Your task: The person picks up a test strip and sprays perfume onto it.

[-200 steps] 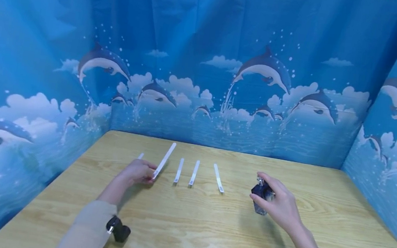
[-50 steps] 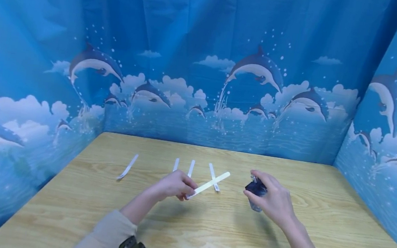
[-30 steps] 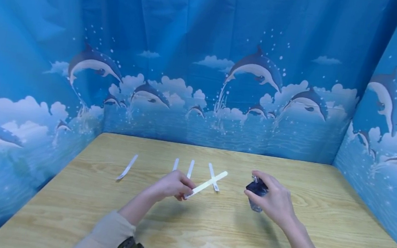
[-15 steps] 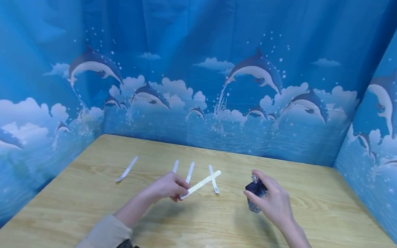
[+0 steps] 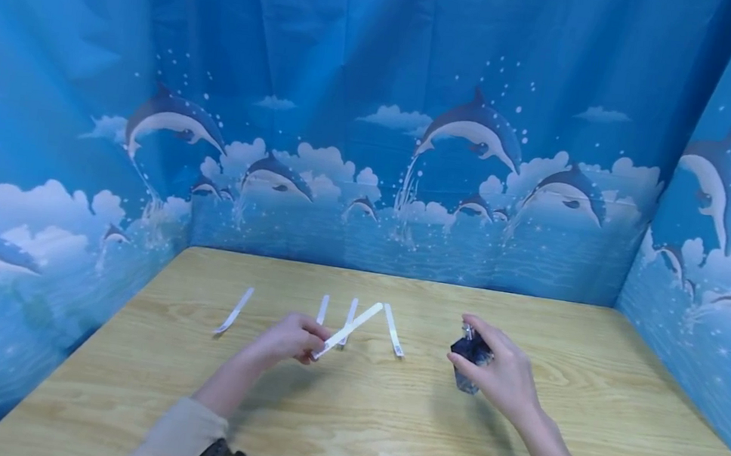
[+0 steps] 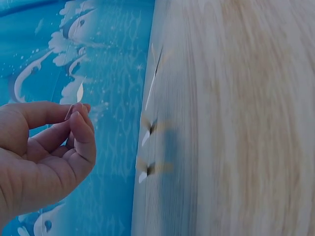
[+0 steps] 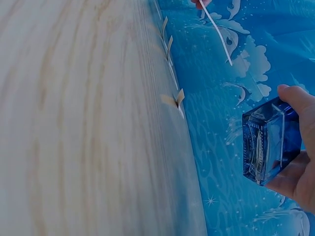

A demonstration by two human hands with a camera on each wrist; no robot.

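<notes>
Further left than before, the white strip (image 5: pixel 357 324) hovers above the table (image 5: pixel 409 431), its end pinched by the left hand (image 5: pixel 292 338); the right hand (image 5: pixel 508 371) grips the raised bottle (image 7: pixel 268 140). I'd pinch lightly, clearing the lying strips (image 5: pixel 393 330).

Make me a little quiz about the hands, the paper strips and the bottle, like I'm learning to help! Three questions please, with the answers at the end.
1. How many white paper strips lie on the wood-grain table?
2. True or false: the left hand pinches another paper strip, held up off the table.
3. Which hand holds the glass perfume bottle?
A) the left hand
B) the right hand
C) both hands together

Key:
1. Four.
2. True.
3. B.
</notes>
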